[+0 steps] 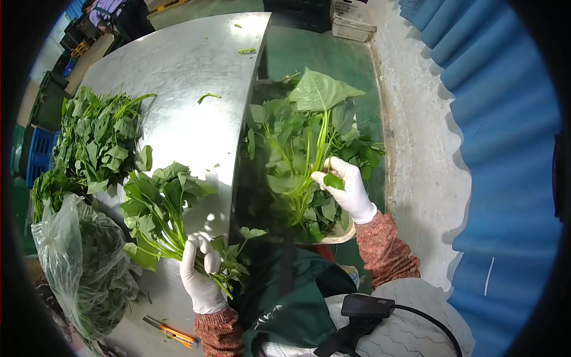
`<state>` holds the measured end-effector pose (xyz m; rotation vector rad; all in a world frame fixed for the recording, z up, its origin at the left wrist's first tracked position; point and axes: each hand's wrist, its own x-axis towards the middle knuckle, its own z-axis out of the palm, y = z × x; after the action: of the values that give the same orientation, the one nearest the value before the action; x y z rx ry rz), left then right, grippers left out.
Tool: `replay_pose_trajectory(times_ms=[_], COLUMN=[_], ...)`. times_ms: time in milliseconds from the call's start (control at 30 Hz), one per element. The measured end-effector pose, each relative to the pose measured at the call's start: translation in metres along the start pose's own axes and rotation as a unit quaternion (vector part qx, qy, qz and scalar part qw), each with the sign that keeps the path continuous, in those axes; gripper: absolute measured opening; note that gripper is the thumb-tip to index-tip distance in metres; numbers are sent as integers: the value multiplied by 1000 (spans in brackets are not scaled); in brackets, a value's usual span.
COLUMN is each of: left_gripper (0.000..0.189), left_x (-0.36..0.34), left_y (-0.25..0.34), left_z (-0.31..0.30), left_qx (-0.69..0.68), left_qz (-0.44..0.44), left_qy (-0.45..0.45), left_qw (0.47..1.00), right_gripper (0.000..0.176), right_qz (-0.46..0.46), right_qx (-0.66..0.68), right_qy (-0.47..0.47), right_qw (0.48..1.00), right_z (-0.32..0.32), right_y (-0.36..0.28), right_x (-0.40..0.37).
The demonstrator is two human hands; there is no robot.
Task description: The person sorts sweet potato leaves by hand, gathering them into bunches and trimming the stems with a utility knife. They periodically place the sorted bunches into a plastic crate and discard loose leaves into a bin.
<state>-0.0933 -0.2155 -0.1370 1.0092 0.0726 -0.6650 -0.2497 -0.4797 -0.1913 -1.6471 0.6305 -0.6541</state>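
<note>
My left hand (201, 273), in a white glove, is closed round the stems of a bunch of leafy greens (160, 208) above the near part of the metal table (178, 77). My gloved right hand (352, 193) pinches a few long-stemmed leaves (322, 140), one broad leaf pointing away from me. Below it, more loose greens (279, 128) fill a container whose pale rim (344, 237) shows at the near right. Some of those greens are blurred, and most of the container is hidden under leaves.
A large pile of greens (98, 137) lies on the table's left side. Nearer stands a clear plastic bag (83, 262) of greens. An orange utility knife (178, 338) lies at the near edge. A blue curtain (499, 143) hangs along the right; a person (119, 18) is far left.
</note>
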Motion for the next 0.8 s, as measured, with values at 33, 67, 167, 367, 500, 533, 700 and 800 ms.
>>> replay_pose_trajectory(times_ms=[33, 67, 167, 367, 500, 533, 700, 800], left_gripper=[15, 15, 14, 10, 17, 17, 13, 16], left_x=[0, 0, 0, -1, -9, -8, -6, 6], left_y=[0, -1, -5, -21, -40, -43, -40, -38], left_z=[0, 0, 2, 37, 54, 49, 40, 20], left_qx=[13, 26, 82, 112, 92, 87, 32, -86], left_qz=[4, 9, 11, -108, -129, -133, -153, -125], left_qy=[4, 8, 29, 10, -19, -22, -20, -15], left_qw=[1000, 1000, 996, 988, 987, 987, 987, 988], right_gripper=[18, 20, 26, 27, 22, 21, 15, 17], right_qz=[-37, -74, -117, -197, -255, -260, -241, -204], right_qx=[-63, -126, -194, -246, -263, -270, -215, -179], right_qy=[2, 4, 14, -57, -147, -161, -141, -88], right_qw=[997, 989, 974, 947, 919, 913, 936, 958], right_z=[0, 0, 6, 37, 65, 68, 72, 63], right_y=[-2, -5, -19, -44, -64, -67, -70, -70], right_x=[1, 1, -4, -18, -32, -33, -36, -36])
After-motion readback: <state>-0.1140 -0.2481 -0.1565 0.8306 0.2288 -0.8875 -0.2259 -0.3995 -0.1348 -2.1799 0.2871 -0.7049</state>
